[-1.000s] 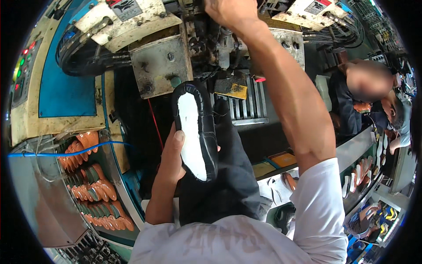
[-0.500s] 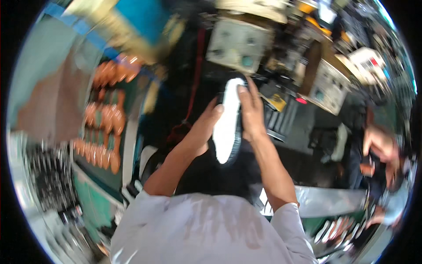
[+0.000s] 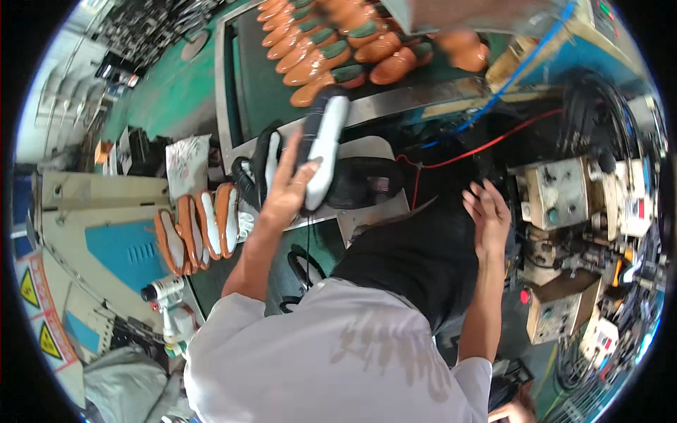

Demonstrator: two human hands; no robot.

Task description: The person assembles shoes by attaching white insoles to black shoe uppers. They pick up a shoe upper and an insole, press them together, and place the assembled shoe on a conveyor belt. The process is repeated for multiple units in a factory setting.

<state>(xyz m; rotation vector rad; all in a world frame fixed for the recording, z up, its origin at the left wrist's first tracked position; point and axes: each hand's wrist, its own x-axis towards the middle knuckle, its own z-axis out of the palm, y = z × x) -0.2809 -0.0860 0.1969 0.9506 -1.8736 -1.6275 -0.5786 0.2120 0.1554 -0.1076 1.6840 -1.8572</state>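
My left hand [image 3: 285, 187] grips a black shoe with a long white bottom [image 3: 328, 144], thumb across the white face and fingers behind it. It is tilted, its far end near the belt edge. Just left of it stand more black shoes [image 3: 264, 166], one showing a white bottom. Beneath and to the right, a black rounded piece [image 3: 363, 183] lies on a pale plate [image 3: 374, 148]; I cannot make out what it is. Off to the right, my right hand [image 3: 489, 215] is above my dark-clothed lap, fingers loosely curled but apart, with nothing in it.
Glossy orange shoe-shaped pieces [image 3: 310, 63] fill a green-topped conveyor with a metal edge [image 3: 416, 97]. Several orange pieces with white bottoms [image 3: 211, 222] stand at left. Control boxes [image 3: 560, 194] and cables line the right. A red hose [image 3: 486, 151] crosses behind my right hand.
My view has swung left toward the conveyor. Both hands were on the black shoe; now only the left holds it, and the right has let go and is well apart.
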